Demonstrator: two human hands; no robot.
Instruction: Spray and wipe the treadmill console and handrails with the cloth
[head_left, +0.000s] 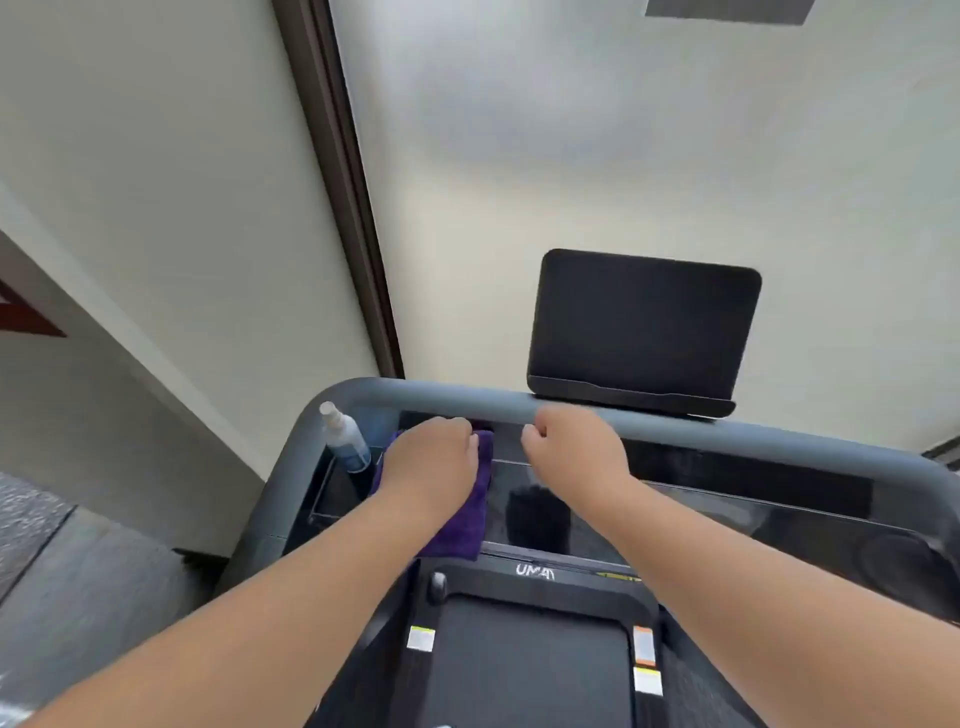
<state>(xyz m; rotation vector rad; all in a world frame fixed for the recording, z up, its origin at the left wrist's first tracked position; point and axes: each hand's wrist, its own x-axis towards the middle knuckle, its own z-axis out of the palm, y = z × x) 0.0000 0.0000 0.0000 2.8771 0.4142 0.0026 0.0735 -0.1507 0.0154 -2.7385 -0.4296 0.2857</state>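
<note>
My left hand (434, 457) lies on the purple cloth (465, 525), pressing it to the console (623, 514) at its left end; my right hand (574, 449) is loosely curled, holding nothing, just below the handrail (727, 431). Cloth looks soft, light, limp: best bunched under the palm. Spray bottle (345, 441) stands in the left pocket. Fingertips hidden.
</note>
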